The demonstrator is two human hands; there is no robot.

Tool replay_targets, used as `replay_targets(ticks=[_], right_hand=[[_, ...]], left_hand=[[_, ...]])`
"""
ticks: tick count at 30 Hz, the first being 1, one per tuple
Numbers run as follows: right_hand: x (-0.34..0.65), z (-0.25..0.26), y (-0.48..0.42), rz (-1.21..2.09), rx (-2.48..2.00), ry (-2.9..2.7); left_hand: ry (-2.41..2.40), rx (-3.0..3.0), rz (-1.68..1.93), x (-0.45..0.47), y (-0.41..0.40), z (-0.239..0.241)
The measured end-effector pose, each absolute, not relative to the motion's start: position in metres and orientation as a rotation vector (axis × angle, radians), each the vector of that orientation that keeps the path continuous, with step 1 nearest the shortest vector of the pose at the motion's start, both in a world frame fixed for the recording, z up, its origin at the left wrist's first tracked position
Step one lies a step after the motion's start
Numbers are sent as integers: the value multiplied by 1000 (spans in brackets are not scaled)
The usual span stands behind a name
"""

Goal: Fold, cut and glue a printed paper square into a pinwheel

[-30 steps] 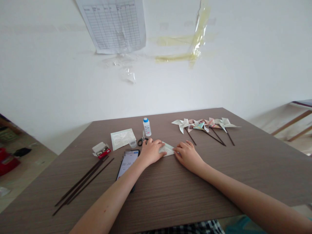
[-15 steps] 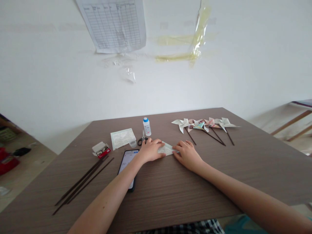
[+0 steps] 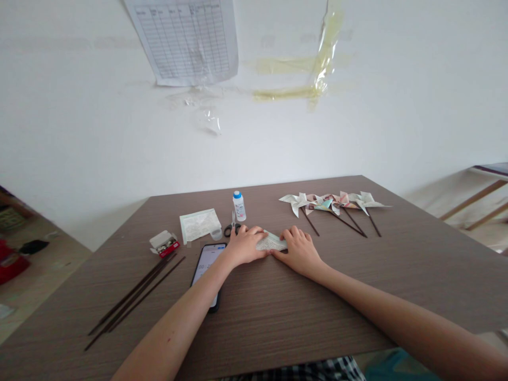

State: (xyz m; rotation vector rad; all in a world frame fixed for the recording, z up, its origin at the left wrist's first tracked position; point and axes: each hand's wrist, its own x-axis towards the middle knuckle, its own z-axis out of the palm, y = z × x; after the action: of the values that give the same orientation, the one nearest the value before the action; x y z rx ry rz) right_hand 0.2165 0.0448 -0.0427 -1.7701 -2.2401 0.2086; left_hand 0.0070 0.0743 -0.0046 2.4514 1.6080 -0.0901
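A small folded paper (image 3: 273, 242), pale with printed lines, lies on the table between my two hands. My left hand (image 3: 246, 245) grips its left side, thumb at the near edge and fingers over the top. At its right end, my right hand (image 3: 300, 250) has the thumb along the near edge and curled fingers at the far side. Black-handled scissors (image 3: 229, 230) lie just beyond my left hand, beside a white glue bottle with a blue cap (image 3: 239, 207). A phone (image 3: 207, 270) showing a timer is partly under my left forearm.
At the left are a flat paper stack (image 3: 199, 225), a small clear cup (image 3: 216, 234), an open red-and-white box (image 3: 165, 244) and several dark sticks (image 3: 135, 296). Several paper pinwheels (image 3: 333, 203) on sticks lie at the back right. The wall (image 3: 119, 132) rises behind the table.
My right hand has slid left along the near edge of the folded paper, its thumb now close to my left thumb. My left hand has stayed nearly still.
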Motion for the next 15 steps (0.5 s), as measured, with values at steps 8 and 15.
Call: replay_targets(ticks=[8,15], right_hand=[[221,-47,50,345,-1795,-2149],[231,-53,60,462,-1757,-2104]], left_hand=[[1604,2458,-128,6,76,-7],[1595,2438,-121,5,77,-6]])
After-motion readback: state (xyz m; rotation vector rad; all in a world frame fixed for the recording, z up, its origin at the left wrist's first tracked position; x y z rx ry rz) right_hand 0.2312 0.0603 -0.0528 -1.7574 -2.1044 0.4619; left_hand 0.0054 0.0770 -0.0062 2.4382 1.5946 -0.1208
